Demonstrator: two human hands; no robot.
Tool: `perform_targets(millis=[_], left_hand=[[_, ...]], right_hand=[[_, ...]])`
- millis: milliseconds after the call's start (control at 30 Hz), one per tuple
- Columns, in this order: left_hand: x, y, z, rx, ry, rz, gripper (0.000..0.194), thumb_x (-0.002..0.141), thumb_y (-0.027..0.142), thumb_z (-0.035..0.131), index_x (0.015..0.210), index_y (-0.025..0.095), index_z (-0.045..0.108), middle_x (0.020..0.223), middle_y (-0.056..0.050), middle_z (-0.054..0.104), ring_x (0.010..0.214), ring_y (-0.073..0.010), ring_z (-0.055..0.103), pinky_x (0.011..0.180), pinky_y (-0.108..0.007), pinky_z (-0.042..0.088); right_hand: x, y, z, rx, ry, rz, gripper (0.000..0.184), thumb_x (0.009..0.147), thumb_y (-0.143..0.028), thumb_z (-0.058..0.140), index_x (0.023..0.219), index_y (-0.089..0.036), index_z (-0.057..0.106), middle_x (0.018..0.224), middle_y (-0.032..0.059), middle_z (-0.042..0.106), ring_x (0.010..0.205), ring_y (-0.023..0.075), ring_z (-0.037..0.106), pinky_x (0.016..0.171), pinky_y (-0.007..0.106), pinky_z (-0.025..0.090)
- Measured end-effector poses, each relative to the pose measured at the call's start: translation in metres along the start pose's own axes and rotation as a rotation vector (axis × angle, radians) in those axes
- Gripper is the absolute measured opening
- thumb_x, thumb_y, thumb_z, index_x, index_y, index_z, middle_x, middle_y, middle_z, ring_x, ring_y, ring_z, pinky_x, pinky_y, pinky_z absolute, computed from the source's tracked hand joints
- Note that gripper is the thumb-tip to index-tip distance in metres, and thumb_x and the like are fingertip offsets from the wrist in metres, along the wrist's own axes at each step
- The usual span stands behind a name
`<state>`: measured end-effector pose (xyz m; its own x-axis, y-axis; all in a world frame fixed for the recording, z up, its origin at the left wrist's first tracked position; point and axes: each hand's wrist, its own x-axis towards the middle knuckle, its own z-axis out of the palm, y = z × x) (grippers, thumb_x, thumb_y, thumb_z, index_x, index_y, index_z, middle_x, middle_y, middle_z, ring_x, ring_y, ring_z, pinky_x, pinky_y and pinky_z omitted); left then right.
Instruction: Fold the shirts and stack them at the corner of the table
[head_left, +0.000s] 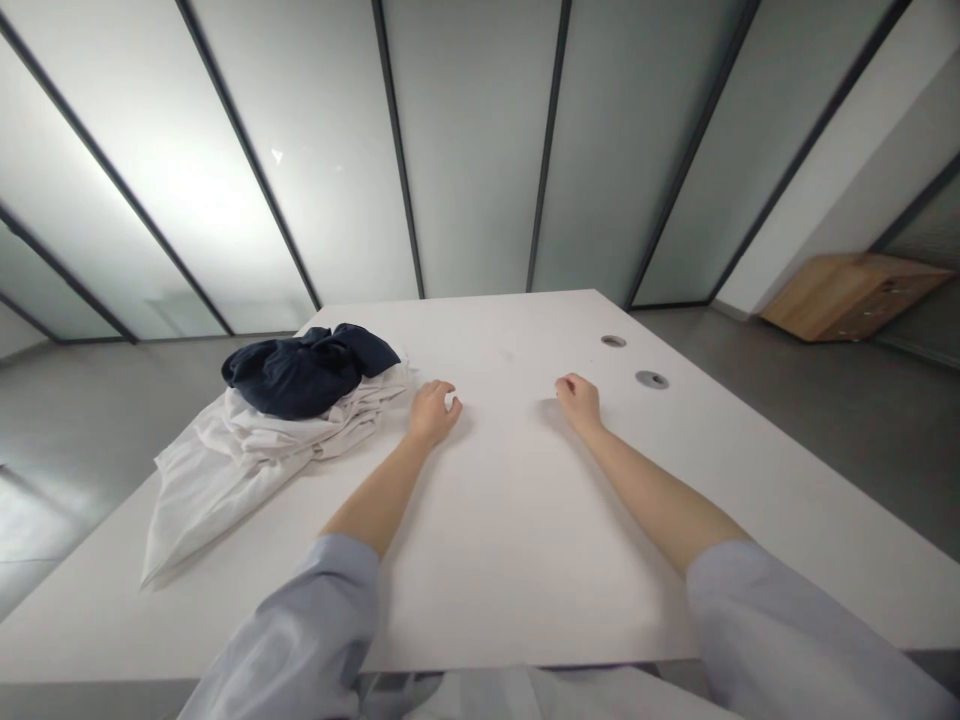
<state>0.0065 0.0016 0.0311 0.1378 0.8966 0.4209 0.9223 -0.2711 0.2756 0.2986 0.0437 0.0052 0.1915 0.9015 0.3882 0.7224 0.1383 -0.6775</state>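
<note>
While the left hand (435,412) is empty, loosely open near white cloth (247,450), right hand (579,400) is curled closed.

The left hand (435,412) was curved but open; the right hand (579,402) was curled closed; both forearms (381,492) extended forward.

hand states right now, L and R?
Left hand: open, thumb and fingers apart, empty, beside the white cloth.
Right hand: closed, fingers curled in, nothing visible in it.
</note>
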Motion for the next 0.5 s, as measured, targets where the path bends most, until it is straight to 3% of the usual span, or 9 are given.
perform_targets(millis=[133,233,333,500], left_hand=[[-0.006,-0.012,0.011,0.064,-0.085,0.002,0.038,0.088,0.031,0.05,0.122,0.016,0.06,0.128,-0.012,0.06,0.122,-0.0267,0.051,0.106,-0.042,0.039],[-0.008,-0.017,0.008,0.083,-0.122,-0.022,0.047,0.091,0.036,0.049,0.132,0.016,0.053,0.14,-0.014,0.053,0.132,-0.027,0.044,0.111,-0.043,0.035],[-0.01,-0.017,0.006,0.056,-0.115,0.002,0.048,0.094,0.038,0.045,0.136,0.015,0.05,0.141,-0.014,0.053,0.134,-0.0243,0.043,0.113,-0.04,0.034],[-0.01,-0.016,0.008,0.099,-0.199,-0.017,0.055,0.096,0.043,0.04,0.143,0.015,0.043,0.151,-0.015,0.043,0.141,-0.026,0.036,0.115,-0.039,0.03]], right_hand=[[-0.014,-0.018,0.001,-0.174,-0.075,-0.253,0.031,0.086,-0.028,0.042,0.089,-0.018,0.071,0.09,0.0104,0.07,0.089,0.0246,0.061,0.086,0.036,0.043],[-0.024,-0.026,0.005,-0.361,-0.186,-0.361,0.04,0.088,-0.033,0.046,0.119,-0.017,0.066,0.122,0.0139,0.065,0.118,0.031,0.051,0.103,0.043,0.033],[-0.029,-0.025,0.008,-0.507,-0.283,-0.344,0.055,0.092,-0.046,0.045,0.139,-0.02,0.052,0.146,0.0121,0.048,0.137,0.0345,0.033,0.112,0.047,0.022],[-0.027,-0.019,0.007,-0.598,-0.346,-0.272,0.067,0.094,-0.06,0.032,0.148,-0.021,0.042,0.157,0.0105,0.034,0.145,0.0353,0.021,0.116,0.05,0.016]])
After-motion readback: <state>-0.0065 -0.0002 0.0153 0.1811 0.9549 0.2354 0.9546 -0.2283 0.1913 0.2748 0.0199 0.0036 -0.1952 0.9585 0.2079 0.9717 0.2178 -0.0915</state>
